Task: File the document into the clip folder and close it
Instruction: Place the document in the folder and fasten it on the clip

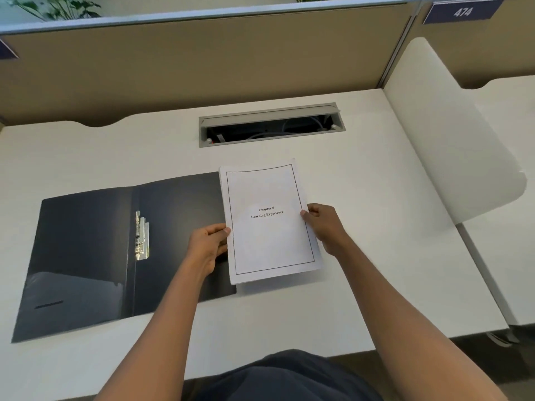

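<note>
A white document (269, 238), a stack of sheets with a black border and the title "Chapter 6 Learning Experience", is held over the desk, its left edge overlapping the right edge of the folder. My left hand (207, 247) grips its left edge and my right hand (324, 227) grips its right edge. The dark clip folder (86, 256) lies open and flat on the left of the desk. Its metal clip (142, 235) sits beside the spine on the right-hand panel, with no paper under it.
The white desk (376, 256) has a grey cable tray opening (272, 124) at the back. A beige partition wall (202, 59) stands behind, and a white side divider (451, 134) rises on the right. A sign reading 474 (461, 11) hangs at top right.
</note>
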A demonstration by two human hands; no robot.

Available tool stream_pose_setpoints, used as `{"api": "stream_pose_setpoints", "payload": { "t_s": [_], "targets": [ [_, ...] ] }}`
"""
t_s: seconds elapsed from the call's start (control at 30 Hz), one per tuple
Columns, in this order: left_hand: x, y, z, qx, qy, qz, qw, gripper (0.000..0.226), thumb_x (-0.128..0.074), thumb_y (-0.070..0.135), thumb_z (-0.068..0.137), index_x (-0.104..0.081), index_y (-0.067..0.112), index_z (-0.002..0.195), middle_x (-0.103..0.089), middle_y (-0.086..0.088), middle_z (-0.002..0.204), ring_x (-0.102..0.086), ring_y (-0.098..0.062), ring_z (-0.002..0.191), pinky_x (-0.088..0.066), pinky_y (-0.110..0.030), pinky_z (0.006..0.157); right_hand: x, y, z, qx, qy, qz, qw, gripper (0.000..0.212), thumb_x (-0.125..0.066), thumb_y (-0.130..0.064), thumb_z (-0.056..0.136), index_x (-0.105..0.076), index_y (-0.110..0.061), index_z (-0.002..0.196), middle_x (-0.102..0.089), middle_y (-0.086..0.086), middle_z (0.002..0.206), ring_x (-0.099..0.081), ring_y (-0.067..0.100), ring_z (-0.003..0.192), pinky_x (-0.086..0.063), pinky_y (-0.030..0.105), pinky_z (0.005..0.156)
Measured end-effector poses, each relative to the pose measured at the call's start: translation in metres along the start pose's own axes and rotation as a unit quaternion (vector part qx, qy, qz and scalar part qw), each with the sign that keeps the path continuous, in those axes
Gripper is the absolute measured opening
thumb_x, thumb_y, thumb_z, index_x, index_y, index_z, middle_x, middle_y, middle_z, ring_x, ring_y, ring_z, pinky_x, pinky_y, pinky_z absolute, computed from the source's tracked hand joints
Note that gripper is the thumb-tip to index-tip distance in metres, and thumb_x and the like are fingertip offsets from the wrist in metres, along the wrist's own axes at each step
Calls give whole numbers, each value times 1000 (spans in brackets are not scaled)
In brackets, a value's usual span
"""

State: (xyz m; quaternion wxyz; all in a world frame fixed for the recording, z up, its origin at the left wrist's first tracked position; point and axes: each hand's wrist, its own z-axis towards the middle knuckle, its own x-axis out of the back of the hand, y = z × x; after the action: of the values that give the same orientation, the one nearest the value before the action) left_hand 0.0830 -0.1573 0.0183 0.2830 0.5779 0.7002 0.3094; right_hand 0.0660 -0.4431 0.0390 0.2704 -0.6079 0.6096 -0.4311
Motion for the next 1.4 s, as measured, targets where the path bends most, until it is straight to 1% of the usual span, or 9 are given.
{"api": "stream_pose_setpoints", "payload": {
  "t_s": [0.1, 0.2, 0.3, 0.5, 0.67, 0.83, 0.97, 1.2, 1.4],
  "targets": [
    [36, 7, -3, -12, 15, 20, 1000, 11, -70, 1, 94, -74, 8, 102, -80, -7, 96, -79, -18, 80, -62, -26, 65, -27, -4, -3, -5, -36, 10, 999, 30, -63, -11, 97, -53, 13, 82, -39, 10, 77, -31, 26, 73, -31, 36, 63],
    [69, 10, -4, -22, 39, 41, 998, 12, -71, 2, 93, -75, 12, 100, -80, -5, 95, -78, -18, 82, -62, -24, 62, -51, -3, -2, -33, -69, 48, 996, 37, -67, -7, 95, -54, 25, 107, -57, 14, 91, -53, 26, 84, -55, 49, 85],
    [95, 11, -6, -40, 38, 72, 996, 13, -70, 3, 94, -76, 14, 98, -81, -4, 94, -79, -17, 82, -64, -27, 65, -75, 0, -3, -43, -85, 58, 994, 35, -69, -6, 93, -56, 24, 105, -59, 14, 92, -56, 25, 87, -55, 48, 95],
    [137, 25, -12, -111, 48, 170, 978, 15, -71, 6, 93, -76, 12, 107, -80, -6, 94, -79, -22, 87, -66, -41, 77, -109, 6, -5, -62, -86, 89, 990, 17, -72, -7, 92, -73, 5, 105, -75, 17, 101, -71, 23, 87, -60, 37, 89],
    [184, 51, -17, -214, 102, 335, 912, 47, -82, 21, 87, -69, 19, 132, -73, -1, 122, -70, -17, 107, -57, -27, 89, -129, 5, -5, -64, -86, 108, 988, 11, -71, -5, 92, -77, -4, 102, -79, 15, 106, -77, 23, 90, -63, 30, 79],
    [227, 60, -3, -174, 16, 510, 842, 98, -83, 23, 84, -25, 23, 163, -17, 1, 172, -16, -21, 159, -18, -47, 128, -151, 0, -7, -59, -75, 109, 989, 10, -70, -4, 93, -77, -4, 100, -79, 15, 104, -77, 23, 87, -64, 31, 81],
    [240, 49, 14, -154, -8, 580, 800, 118, -87, 30, 80, -6, 17, 165, 5, 0, 174, 8, -18, 160, 0, -48, 130, -170, -5, -8, -56, -66, 108, 990, 9, -70, -3, 93, -76, -5, 99, -79, 14, 100, -76, 22, 84, -64, 30, 77],
    [245, 25, 30, -173, -19, 627, 759, 120, -85, 46, 77, -8, 24, 165, 4, -5, 174, 7, -24, 161, -1, -56, 127, -192, -11, -5, -56, -62, 94, 992, 8, -71, -5, 93, -77, -7, 98, -80, 12, 98, -76, 19, 81, -65, 30, 78],
    [246, 19, 33, -182, -7, 622, 761, 118, -84, 48, 74, -12, 25, 165, 2, -3, 174, 5, -23, 161, -3, -56, 128, -203, -13, -3, -54, -62, 84, 993, 7, -71, -5, 93, -77, -8, 95, -81, 7, 91, -76, 17, 77, -64, 27, 71]
  ]
}}
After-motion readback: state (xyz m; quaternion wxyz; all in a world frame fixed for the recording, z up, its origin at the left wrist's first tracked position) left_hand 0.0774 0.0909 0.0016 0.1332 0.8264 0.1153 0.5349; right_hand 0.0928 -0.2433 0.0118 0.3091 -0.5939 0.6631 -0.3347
